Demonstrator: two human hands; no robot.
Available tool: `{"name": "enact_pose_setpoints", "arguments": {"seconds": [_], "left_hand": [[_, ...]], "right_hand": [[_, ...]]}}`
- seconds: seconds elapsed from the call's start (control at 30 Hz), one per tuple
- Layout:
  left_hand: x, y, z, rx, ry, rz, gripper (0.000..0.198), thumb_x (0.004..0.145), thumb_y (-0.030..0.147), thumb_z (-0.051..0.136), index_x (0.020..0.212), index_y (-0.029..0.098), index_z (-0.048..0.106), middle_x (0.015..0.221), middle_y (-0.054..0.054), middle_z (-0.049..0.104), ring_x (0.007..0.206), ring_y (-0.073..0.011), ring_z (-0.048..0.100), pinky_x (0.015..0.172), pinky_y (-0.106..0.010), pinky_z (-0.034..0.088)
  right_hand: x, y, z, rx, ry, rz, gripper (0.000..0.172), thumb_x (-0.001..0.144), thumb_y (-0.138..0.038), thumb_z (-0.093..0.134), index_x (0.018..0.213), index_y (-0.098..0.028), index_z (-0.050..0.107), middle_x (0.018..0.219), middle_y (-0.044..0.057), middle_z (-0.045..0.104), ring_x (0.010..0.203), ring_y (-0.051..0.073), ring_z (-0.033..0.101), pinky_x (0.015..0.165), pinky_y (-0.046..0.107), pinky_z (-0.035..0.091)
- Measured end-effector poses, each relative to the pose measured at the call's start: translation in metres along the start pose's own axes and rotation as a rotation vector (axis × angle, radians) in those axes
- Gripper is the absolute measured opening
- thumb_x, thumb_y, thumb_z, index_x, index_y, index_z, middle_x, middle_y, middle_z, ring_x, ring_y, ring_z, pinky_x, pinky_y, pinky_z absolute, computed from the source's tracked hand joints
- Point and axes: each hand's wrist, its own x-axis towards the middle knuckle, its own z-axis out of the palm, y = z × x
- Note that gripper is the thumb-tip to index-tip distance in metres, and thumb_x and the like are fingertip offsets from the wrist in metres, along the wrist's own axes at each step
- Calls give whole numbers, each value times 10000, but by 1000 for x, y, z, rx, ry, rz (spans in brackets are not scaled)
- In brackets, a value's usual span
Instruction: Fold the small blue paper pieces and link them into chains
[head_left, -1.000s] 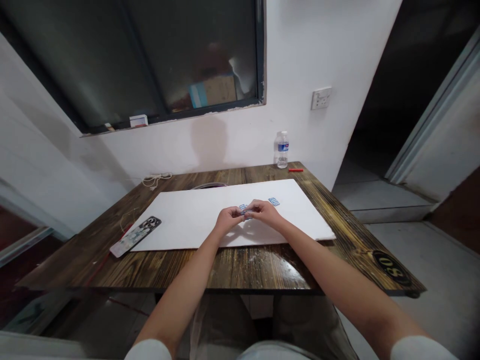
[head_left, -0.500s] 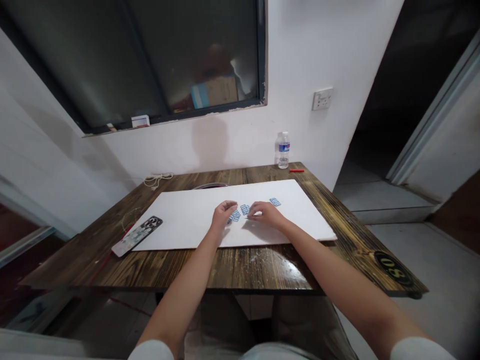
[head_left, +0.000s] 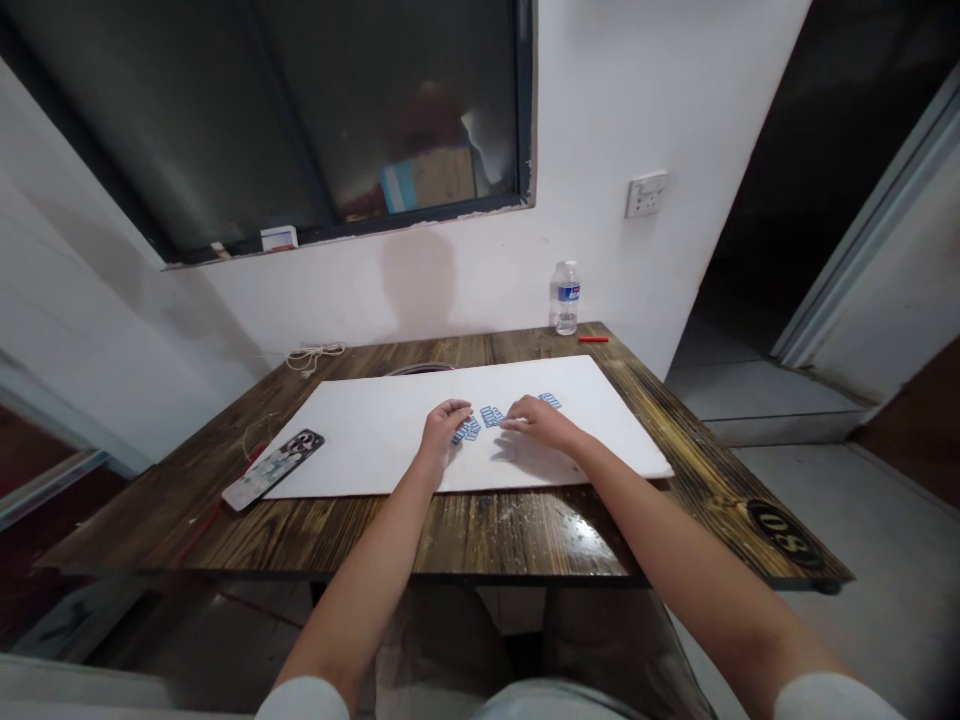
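Small blue-and-white flat pieces lie in groups on a white board (head_left: 367, 435). My left hand (head_left: 441, 430) is at the left group of pieces (head_left: 470, 430), thumb and fingertips closed together; what they pinch, if anything, is too small to tell. My right hand (head_left: 546, 422) has its fingers bent and closed at the right edge of the middle group (head_left: 491, 416). Whether a piece sits between those fingertips is hidden. Just beyond the right hand lies another group of blue pieces (head_left: 550, 400), partly covered by it.
The board rests on a dark wooden table (head_left: 360, 535). A phone (head_left: 274, 470) overlaps its left edge. At the back are a white cable (head_left: 315, 355), a water bottle (head_left: 567, 300) and a red pen-like stick (head_left: 593, 339). A round number plate (head_left: 786, 535) marks the right corner.
My right hand has shifted slightly right and away from me, uncovering more of the middle pieces. A thin pale item seen at its fingertips earlier no longer shows. My left hand stays nearly still.
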Motion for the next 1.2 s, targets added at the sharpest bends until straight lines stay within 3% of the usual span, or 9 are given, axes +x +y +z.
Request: {"name": "enact_pose_setpoints", "arguments": {"seconds": [0.13, 0.23, 0.3, 0.43, 0.53, 0.83, 1.03, 1.2], "left_hand": [[5, -4, -3, -49, 23, -37, 276, 495, 278, 812, 720, 172, 693, 665, -3, 655, 598, -105, 579, 631, -238, 449], [6, -5, -4, -47, 43, -58, 294, 498, 282, 807, 746, 175, 691, 667, -4, 658, 603, -108, 589, 629, -235, 450], [6, -5, -4, -37, 48, -62, 303, 496, 287, 803, 754, 177, 689, 668, -5, 659, 606, -111, 593, 626, -234, 451], [5, -2, -3, -40, 46, -72, 301, 494, 284, 795, 752, 176, 686, 662, 2, 653, 601, -102, 589, 631, -226, 452], [5, -3, -4, -29, 48, -82, 297, 504, 285, 791, 760, 174, 688, 665, -3, 657, 600, -104, 593, 618, -226, 446], [8, -10, -7, -38, 44, -85, 281, 514, 268, 799, 755, 177, 688, 664, -4, 660, 596, -100, 596, 602, -220, 450], [6, -7, -5, -37, 33, -83, 270, 498, 256, 798, 729, 172, 686, 644, 4, 647, 581, -88, 580, 584, -205, 435], [4, -6, -3, -2, 35, -77, 267, 507, 280, 788, 734, 179, 690, 669, -7, 657, 604, -108, 594, 590, -219, 445]], "right_hand": [[-5, 16, -10, -204, 191, 286, 279, 910, -246, 563, 1151, -185, 690, 1149, 77, 699, 1083, 242, 545, 934, 330, 403], [-12, 26, -15, -380, 107, 438, 407, 901, -242, 555, 1299, -161, 594, 1221, 110, 666, 1189, 279, 492, 947, 344, 390], [-16, 29, -15, -443, 45, 484, 438, 891, -262, 559, 1312, -143, 574, 1169, 142, 680, 1151, 302, 522, 898, 349, 402], [-18, 29, -10, -485, -3, 495, 284, 900, -254, 524, 1102, -124, 676, 995, 172, 708, 981, 297, 592, 797, 341, 403], [-17, 30, -7, -506, 2, 494, 264, 923, -194, 456, 999, -121, 698, 990, 181, 701, 991, 289, 585, 798, 334, 392], [-16, 42, -8, -495, 48, 527, 313, 876, -70, 417, 1000, -112, 701, 985, 169, 695, 943, 245, 612, 773, 294, 391], [-14, 47, -7, -471, 109, 540, 386, 862, -40, 408, 1156, -102, 650, 1072, 149, 696, 1022, 229, 603, 845, 277, 385], [-15, 50, -8, -443, 137, 537, 352, 851, -55, 423, 1081, -118, 683, 1054, 144, 703, 1017, 237, 608, 844, 276, 393]]}}
